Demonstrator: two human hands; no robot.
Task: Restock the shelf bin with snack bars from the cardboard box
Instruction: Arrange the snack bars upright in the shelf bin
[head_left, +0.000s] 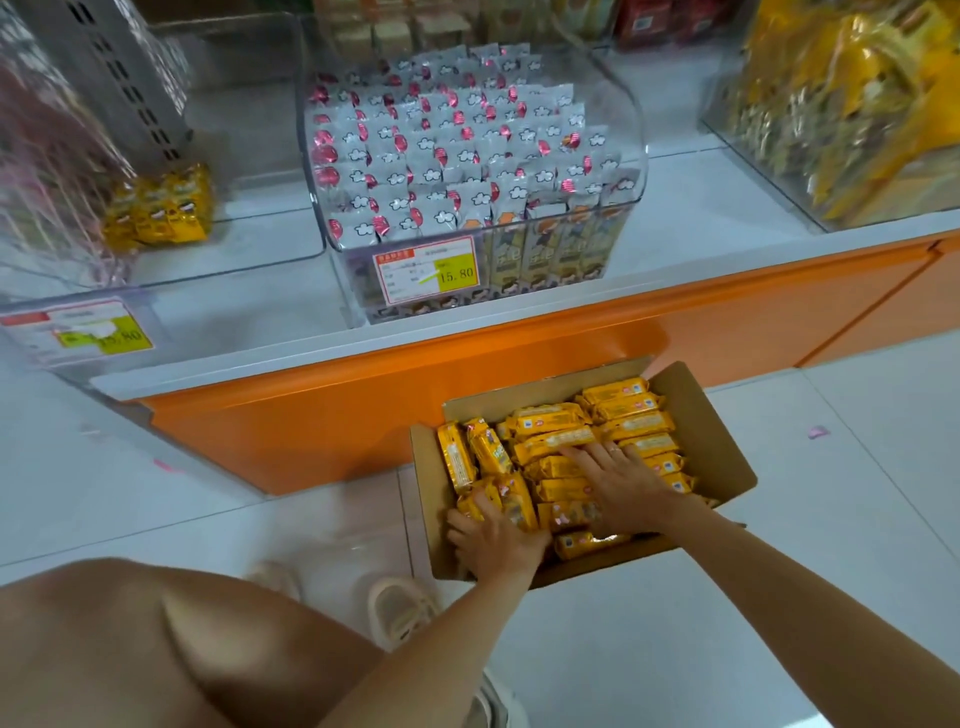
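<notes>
Reaching into the cardboard box (698, 410), both hands work among the stock.

- Cardboard box: open, flaps out, on the pale floor tiles (857, 519) just in front of the orange shelf base (467, 358).
- Snack bars (556, 439): yellow wrappers, filling the box. Those on the right lie flat in stacked rows; those on the left stand on edge.
- Left hand (496, 543): at the near left corner of the box, fingers curled down round a clutch of the upright bars, gripping them.
- Right hand (631, 491): palm down, fingers straight and spread, resting flat on top of the flat-lying rows at mid-box. It grips nothing; the bars lie directly beneath it.
- Shelf bin (249, 228): clear plastic, on the white shelf up and left of the box, well apart from both hands. It holds a small cluster of yellow packs (161, 210) at its left side.
- Middle bin (631, 140): clear, packed with silver-and-pink packets (447, 156), with a price tag (425, 275) on its front.
- Person: crouched, bare knee (156, 649) at lower left, pale shoe (400, 608) beside the box.
</notes>
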